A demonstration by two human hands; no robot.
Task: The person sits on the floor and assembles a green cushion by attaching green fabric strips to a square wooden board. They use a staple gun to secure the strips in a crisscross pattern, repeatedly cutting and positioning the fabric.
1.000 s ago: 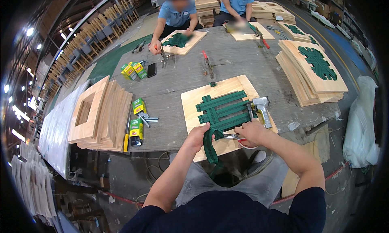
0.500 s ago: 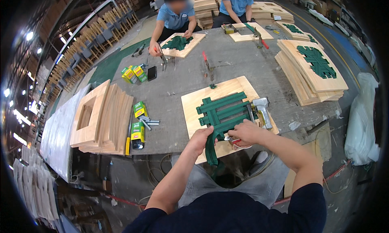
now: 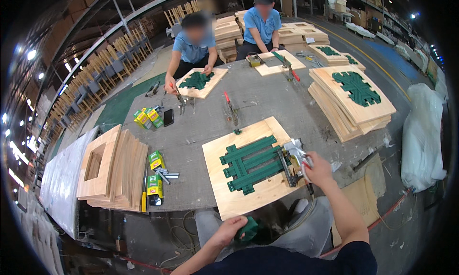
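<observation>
A plywood panel (image 3: 215, 165) lies near the table's front edge with dark green webbing straps (image 3: 258, 158) crossing its opening, several one way and one across. At the panel's right side, my right hand (image 3: 319, 170) is closed round the handle of a silver and black air staple gun (image 3: 289, 162). A bit of red shows by its fingers, too small to name for certain. Low in front of my body, off the panel, my left hand (image 3: 231, 231) grips a loose piece of green webbing (image 3: 247, 228); much of that piece is in shadow.
Left stand stacked wooden frames (image 3: 114, 174), staple boxes (image 3: 155, 184) and loose staple strips (image 3: 166, 173). Red-handled pliers (image 3: 228, 103) and a phone (image 3: 168, 117) lie farther back. Finished panels (image 3: 344, 112) are stacked right. Two co-workers in blue shirts (image 3: 262, 29) work across the table.
The webbing's hanging tail is off the panel, and my left hand has drawn back toward my body with webbing. My right hand has moved from red-handled cutters at the strap to the staple gun.
</observation>
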